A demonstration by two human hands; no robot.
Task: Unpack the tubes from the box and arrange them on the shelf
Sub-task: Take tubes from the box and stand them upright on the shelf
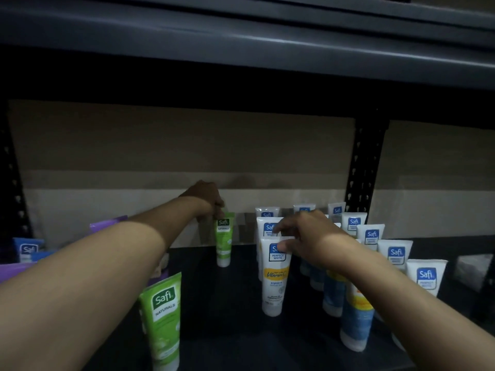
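Note:
My left hand reaches deep into the shelf and pinches the top of a small green tube that stands upright on its cap near the back. My right hand holds the top edge of a white tube with a yellow band, also upright on the dark shelf board. Behind and right of it stand several white and blue tubes in rows. A larger green tube stands at the front left, below my left forearm. The box is not in view.
Purple and blue tubes sit at the far left, partly hidden by my left arm. A cardboard sheet backs the shelf. A black perforated upright stands at the right rear. The upper shelf hangs low overhead.

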